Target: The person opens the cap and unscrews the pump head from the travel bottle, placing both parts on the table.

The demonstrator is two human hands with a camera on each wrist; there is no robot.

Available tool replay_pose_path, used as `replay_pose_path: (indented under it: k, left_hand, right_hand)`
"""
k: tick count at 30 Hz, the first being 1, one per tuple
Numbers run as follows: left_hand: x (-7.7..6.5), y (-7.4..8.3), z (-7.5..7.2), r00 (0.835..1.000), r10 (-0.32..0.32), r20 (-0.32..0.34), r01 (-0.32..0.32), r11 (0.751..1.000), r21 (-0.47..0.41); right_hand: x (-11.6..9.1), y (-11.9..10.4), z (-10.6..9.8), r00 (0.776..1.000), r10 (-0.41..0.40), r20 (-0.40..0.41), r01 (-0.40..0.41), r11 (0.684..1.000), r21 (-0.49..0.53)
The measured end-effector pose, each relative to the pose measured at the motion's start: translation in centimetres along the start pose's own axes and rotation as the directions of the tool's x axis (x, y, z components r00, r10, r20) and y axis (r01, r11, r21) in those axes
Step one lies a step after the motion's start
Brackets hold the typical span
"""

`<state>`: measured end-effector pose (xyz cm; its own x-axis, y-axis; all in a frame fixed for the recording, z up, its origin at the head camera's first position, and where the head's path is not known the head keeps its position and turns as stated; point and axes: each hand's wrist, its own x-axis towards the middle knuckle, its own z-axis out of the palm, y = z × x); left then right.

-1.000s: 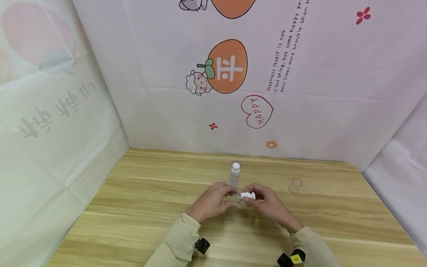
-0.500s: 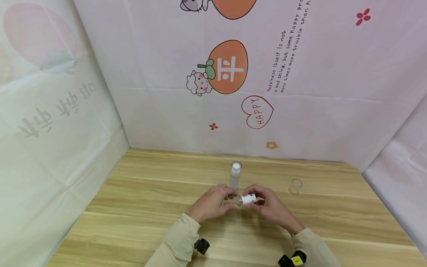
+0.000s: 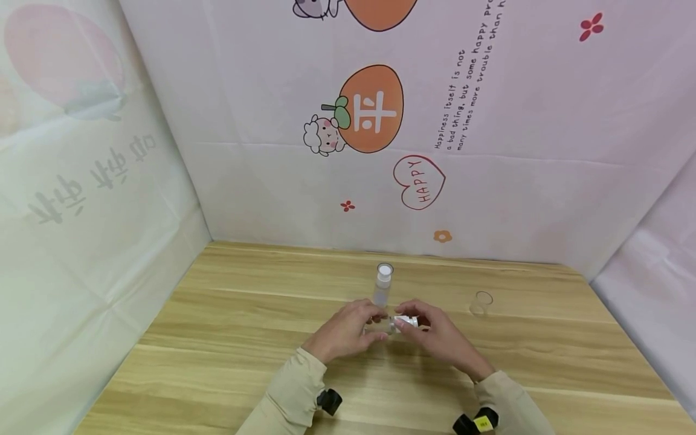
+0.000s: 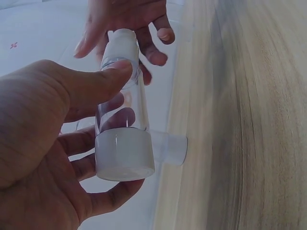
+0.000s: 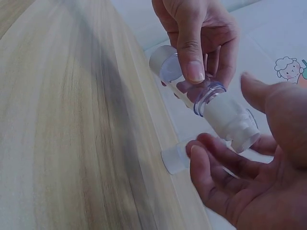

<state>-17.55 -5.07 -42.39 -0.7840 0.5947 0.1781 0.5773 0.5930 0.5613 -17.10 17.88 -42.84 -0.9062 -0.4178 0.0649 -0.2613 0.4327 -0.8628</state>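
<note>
A clear pump bottle (image 4: 125, 155) with a white base lies sideways in my left hand (image 3: 344, 330), which grips its transparent body between thumb and fingers. The white pump head (image 5: 228, 120) is seated on the bottle's neck and points to the right. Around that pump head is my right hand (image 3: 443, 339), its fingers spread and loosely bent. In the right wrist view its thumb stands apart from the pump head, and no firm hold shows. Just beyond the hands stands a second, similar bottle (image 3: 383, 287), upright with a white top.
A clear cap (image 3: 481, 304), like a small open cup, stands on the wooden table (image 3: 244, 326) to the right. Printed white cloth (image 3: 261, 187) hangs behind the table and along its sides.
My right hand's fingers and thumb have shifted around the pump head, which has turned and dipped slightly. The left hand keeps its grip on the bottle almost in place.
</note>
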Motion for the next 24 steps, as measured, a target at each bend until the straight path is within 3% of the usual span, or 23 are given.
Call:
replay_pose_path:
  k: [8, 24]
  left_hand:
    - [-0.01, 0.08, -0.05, 1.000, 0.013, -0.016, -0.013, 1.000, -0.004]
    - [-0.30, -0.20, -0.29, 0.999, -0.033, 0.009, 0.033, 0.999, -0.009]
  right_hand:
    - [0.07, -0.11, -0.12, 0.996, 0.067, 0.065, -0.071, 0.995, 0.070]
    - [-0.14, 0.53, -0.72, 0.997, -0.070, 0.012, 0.070, 0.997, 0.018]
